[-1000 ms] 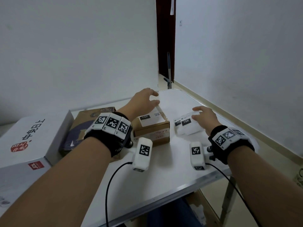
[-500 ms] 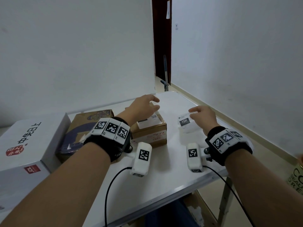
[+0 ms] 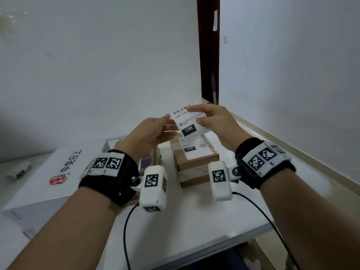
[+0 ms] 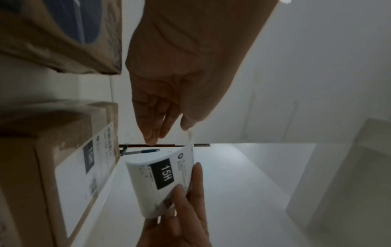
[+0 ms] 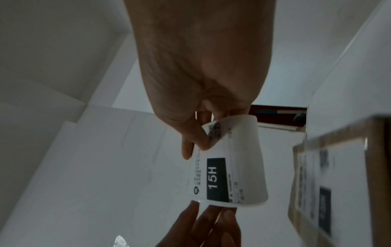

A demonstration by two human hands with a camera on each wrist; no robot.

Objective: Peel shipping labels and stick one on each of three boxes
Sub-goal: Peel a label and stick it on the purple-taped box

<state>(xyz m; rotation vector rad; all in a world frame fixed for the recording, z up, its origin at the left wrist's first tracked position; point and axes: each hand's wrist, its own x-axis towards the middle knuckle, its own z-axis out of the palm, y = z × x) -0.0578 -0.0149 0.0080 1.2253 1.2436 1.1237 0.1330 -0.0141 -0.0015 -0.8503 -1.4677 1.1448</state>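
The shipping label (image 3: 190, 121), marked 15H, is held up in the air above the bench (image 3: 194, 221), pinched along one side by the right hand (image 3: 212, 119) and at its opposite corner by the left hand (image 3: 150, 131). Below the hands, a small cardboard box (image 3: 196, 162) on the bench already carries a label on top, and a white box (image 3: 48, 176) lies well to its left.

My hands: left hand (image 3: 150, 131) at 11 o'clock and right hand (image 3: 214, 121) at 1 o'clock, both raised above the table (image 3: 194, 221).
Label (image 3: 190, 121): between my hands, its left edge at my left fingertips, its right edge pinched by my right hand; it hangs above the small box.
Small box (image 3: 196, 158): at 12 o'clock on the table, below the label, carrying a stuck label (image 3: 194, 148) on top.
Flat box (image 3: 148, 158): just left of the small box, mostly behind my left wrist.
Large box (image 3: 48, 182): at 9 o'clock, left of the flat box.
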